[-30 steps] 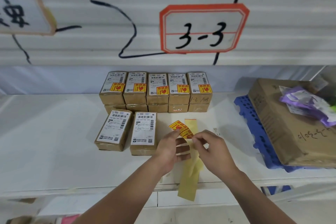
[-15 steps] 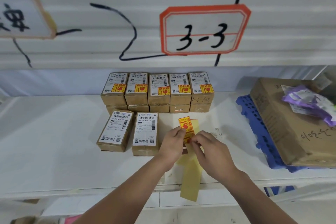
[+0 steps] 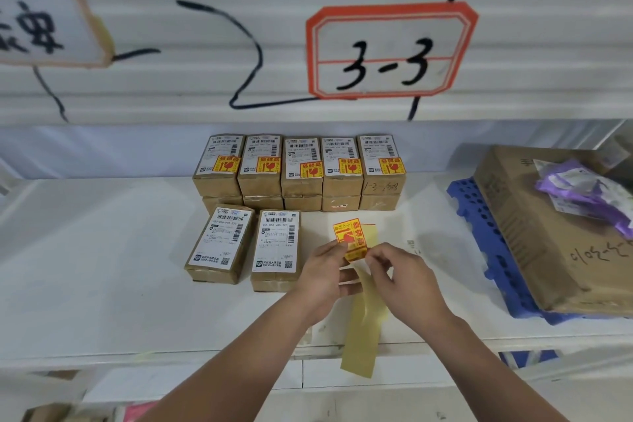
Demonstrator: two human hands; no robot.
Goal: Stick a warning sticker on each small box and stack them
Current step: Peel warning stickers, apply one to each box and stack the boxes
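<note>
At 12 o'clock on the shelf (image 3: 102,267), the stacked row (image 3: 301,168) stands two layers high, and all five top boxes show a warning label; the lower layer's tops are hidden. At 10 o'clock from the hands, the left bare box (image 3: 219,243) and the right bare box (image 3: 275,247) carry no label and are not stacked. The left hand (image 3: 323,276) grips the backing strip (image 3: 363,319), while the right hand (image 3: 406,279) pinches the warning sticker (image 3: 351,236) at its lower edge. The task looks mostly done, with two boxes left.
</note>
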